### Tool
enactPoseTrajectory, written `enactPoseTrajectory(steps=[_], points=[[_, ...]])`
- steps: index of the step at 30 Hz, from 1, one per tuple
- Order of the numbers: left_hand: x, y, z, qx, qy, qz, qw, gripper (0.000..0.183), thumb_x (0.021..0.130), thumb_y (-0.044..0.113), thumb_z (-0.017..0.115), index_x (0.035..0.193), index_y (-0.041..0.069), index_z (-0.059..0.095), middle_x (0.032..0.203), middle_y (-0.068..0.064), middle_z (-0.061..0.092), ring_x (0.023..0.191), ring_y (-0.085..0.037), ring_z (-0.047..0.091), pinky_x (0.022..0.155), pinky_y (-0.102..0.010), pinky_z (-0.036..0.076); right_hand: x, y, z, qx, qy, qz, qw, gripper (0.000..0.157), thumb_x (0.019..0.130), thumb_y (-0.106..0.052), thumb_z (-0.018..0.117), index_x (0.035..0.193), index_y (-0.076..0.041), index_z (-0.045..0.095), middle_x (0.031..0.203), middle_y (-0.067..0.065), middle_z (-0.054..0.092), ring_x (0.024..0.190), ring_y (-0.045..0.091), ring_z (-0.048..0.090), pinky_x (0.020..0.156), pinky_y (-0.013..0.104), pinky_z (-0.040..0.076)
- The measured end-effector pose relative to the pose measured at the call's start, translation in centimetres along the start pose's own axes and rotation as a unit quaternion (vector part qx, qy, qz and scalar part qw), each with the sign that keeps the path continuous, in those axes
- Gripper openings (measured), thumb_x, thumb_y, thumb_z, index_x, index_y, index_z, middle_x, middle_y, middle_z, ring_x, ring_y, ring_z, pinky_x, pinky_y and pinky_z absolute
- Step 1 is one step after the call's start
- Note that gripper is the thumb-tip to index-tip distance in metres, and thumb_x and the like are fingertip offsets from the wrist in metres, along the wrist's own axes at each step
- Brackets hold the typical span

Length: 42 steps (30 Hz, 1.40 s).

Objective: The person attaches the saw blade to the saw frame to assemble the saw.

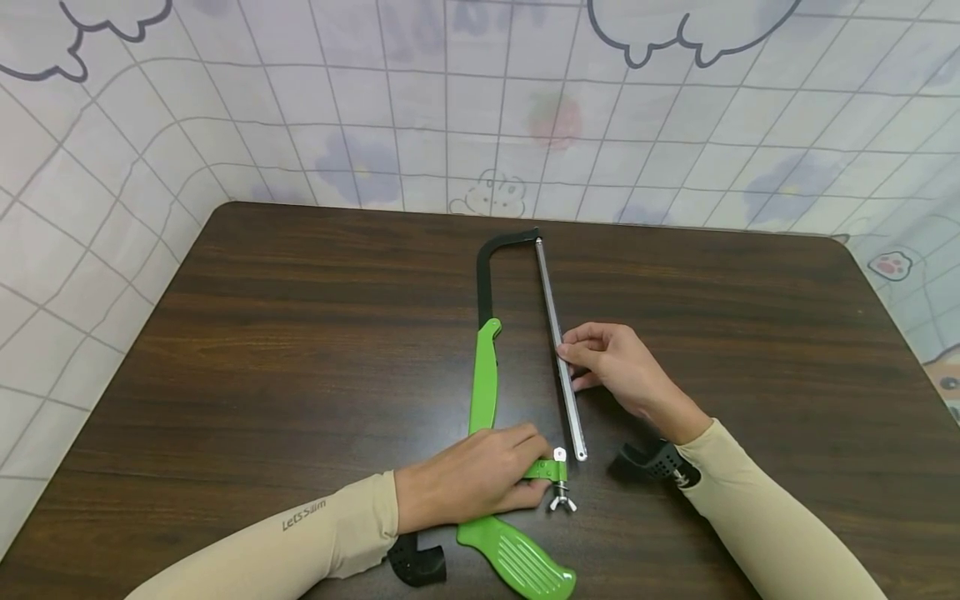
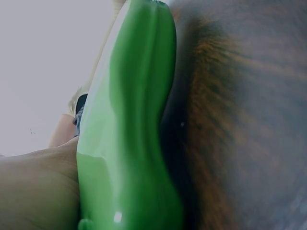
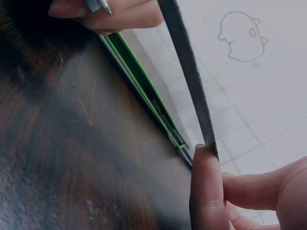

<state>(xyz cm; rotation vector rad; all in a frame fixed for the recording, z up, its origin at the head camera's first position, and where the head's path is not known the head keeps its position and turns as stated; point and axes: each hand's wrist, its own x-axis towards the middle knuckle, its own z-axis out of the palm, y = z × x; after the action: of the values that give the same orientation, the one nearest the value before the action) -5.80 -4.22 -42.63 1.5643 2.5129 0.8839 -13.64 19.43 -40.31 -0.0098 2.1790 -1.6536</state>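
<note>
A hacksaw frame with a green body and a black front arm lies along the middle of the table. My left hand grips it just ahead of the green handle; the palm hides part of the frame. Thumb and fingers of my right hand pinch the thin silver saw blade near its middle, and its toothed edge shows in the right wrist view. The blade's far end meets the tip of the black arm. Its near end lies just right of the metal blade mount with a wing nut.
Around the saw spreads a dark brown wooden table. A pale patterned curtain hangs behind its far edge and along the sides. Dark straps with camera mounts sit at both wrists.
</note>
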Motion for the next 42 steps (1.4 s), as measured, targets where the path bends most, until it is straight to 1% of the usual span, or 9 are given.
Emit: enactPoseTrajectory(steps=[11, 26, 33, 38, 42], points=[[0.1, -0.1, -0.2, -0.006, -0.007, -0.005, 0.9999, 0.017, 0.100, 0.019, 0.065, 0.112, 0.007, 0.068, 0.099, 0.001, 0.066, 0.069, 0.005, 0.047, 0.059, -0.003, 0.038, 0.0, -0.2, 0.3, 0.000, 0.000, 0.002, 1.000, 0.031, 0.103, -0.014, 0.063, 0.122, 0.010, 0.057, 0.086, -0.002, 0.066, 0.076, 0.011, 0.063, 0.070, 0.029, 0.062], [0.0, -0.1, -0.3, -0.015, -0.009, -0.010, 0.9998, 0.017, 0.100, 0.020, 0.065, 0.111, 0.008, 0.068, 0.099, 0.001, 0.066, 0.071, 0.004, 0.050, 0.062, -0.003, 0.040, 0.1, -0.1, 1.2, 0.003, 0.009, 0.000, 1.000, 0.032, 0.103, -0.013, 0.062, 0.123, 0.011, 0.056, 0.088, 0.000, 0.066, 0.080, 0.010, 0.065, 0.070, 0.028, 0.062], [0.1, 0.0, -0.3, -0.007, -0.014, -0.012, 0.9998, 0.021, 0.099, 0.021, 0.066, 0.116, 0.007, 0.069, 0.103, 0.000, 0.067, 0.073, 0.003, 0.052, 0.065, -0.004, 0.043, 0.0, 0.1, 1.5, 0.001, 0.014, -0.003, 1.000, 0.031, 0.103, -0.013, 0.062, 0.123, 0.010, 0.057, 0.089, 0.001, 0.066, 0.080, 0.010, 0.065, 0.070, 0.028, 0.062], [0.2, 0.1, -0.3, -0.003, -0.017, -0.013, 0.9998, 0.022, 0.099, 0.021, 0.066, 0.116, 0.006, 0.069, 0.104, 0.000, 0.068, 0.072, 0.003, 0.051, 0.064, -0.004, 0.043, 0.0, 0.1, 1.6, 0.000, 0.016, -0.005, 1.000, 0.029, 0.103, -0.012, 0.062, 0.121, 0.011, 0.058, 0.089, 0.001, 0.066, 0.078, 0.009, 0.065, 0.071, 0.027, 0.062], [0.2, 0.1, -0.4, -0.002, -0.012, -0.012, 0.9999, 0.021, 0.099, 0.020, 0.066, 0.115, 0.007, 0.069, 0.102, 0.000, 0.067, 0.072, 0.003, 0.050, 0.064, -0.004, 0.043, 0.1, 0.0, 1.6, -0.002, 0.015, -0.006, 1.000, 0.029, 0.103, -0.011, 0.062, 0.121, 0.011, 0.058, 0.090, 0.001, 0.067, 0.078, 0.009, 0.066, 0.072, 0.026, 0.061]])
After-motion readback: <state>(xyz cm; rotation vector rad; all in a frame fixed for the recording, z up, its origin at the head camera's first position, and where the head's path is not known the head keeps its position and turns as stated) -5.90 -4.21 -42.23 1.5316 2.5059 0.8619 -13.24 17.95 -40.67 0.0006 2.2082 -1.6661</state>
